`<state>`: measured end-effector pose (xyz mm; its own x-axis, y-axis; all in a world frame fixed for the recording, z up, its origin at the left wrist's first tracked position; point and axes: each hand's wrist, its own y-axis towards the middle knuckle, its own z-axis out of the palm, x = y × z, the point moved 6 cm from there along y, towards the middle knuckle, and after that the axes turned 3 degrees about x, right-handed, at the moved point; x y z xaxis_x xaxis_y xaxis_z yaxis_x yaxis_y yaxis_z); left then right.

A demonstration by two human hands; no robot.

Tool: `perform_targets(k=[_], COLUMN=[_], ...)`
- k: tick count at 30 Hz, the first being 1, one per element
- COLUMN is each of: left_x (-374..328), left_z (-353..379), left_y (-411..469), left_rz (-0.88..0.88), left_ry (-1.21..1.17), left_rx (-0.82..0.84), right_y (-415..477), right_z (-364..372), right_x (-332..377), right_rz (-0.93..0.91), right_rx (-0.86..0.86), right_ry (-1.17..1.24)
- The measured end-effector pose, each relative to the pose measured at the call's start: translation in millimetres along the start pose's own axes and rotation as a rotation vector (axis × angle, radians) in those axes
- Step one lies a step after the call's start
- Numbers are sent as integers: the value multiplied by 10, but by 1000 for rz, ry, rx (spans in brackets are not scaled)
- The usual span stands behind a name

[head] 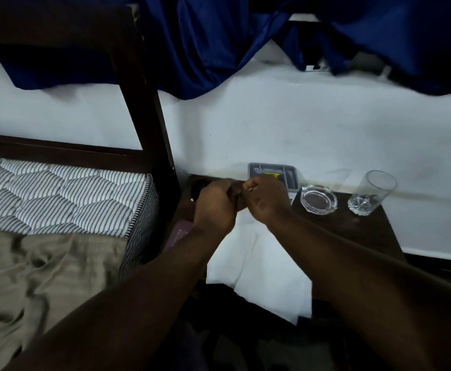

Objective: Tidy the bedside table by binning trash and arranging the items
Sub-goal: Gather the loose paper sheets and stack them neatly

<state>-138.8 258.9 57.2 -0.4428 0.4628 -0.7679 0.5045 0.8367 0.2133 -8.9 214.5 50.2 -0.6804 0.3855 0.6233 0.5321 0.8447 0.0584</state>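
Forearms [144, 285] block table [366, 228]; ashtray [318, 200], glass [371, 192] right.

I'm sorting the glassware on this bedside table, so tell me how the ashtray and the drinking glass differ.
The glass ashtray is low, wide and shallow; the drinking glass is tall and narrow. The ashtray sits nearer the middle of the table, close to the grey tray, while the drinking glass stands at the right end by the wall. The ashtray has a thick notched rim; the drinking glass has a thin rim and a faceted base. Both are clear glass, upright and look empty.
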Motion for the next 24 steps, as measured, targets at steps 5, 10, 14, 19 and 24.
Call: perform_targets(k=[5, 10, 14, 19, 24], left_x=[-248, -186, -2, 118, 236], left_z=[213, 500, 731, 878, 943], left_y=[-301, -780, -1041, -1160, -1181], left_rz=[-90, -394, -455, -398, -390], left_ry=[-141, -470, -289, -17, 141], left_rx=[119, 205, 239, 269, 183], right_y=[-516, -1064, -1276, -1334, -1428], right_z=[-517, -666, -540, -298, -67], right_x=[-109, -345, -688, -1030, -1243], right_rz=[28, 82, 244, 397, 445], right_rx=[-6, -10, 2, 19, 10], right_ry=[-27, 12, 156, 195, 104])
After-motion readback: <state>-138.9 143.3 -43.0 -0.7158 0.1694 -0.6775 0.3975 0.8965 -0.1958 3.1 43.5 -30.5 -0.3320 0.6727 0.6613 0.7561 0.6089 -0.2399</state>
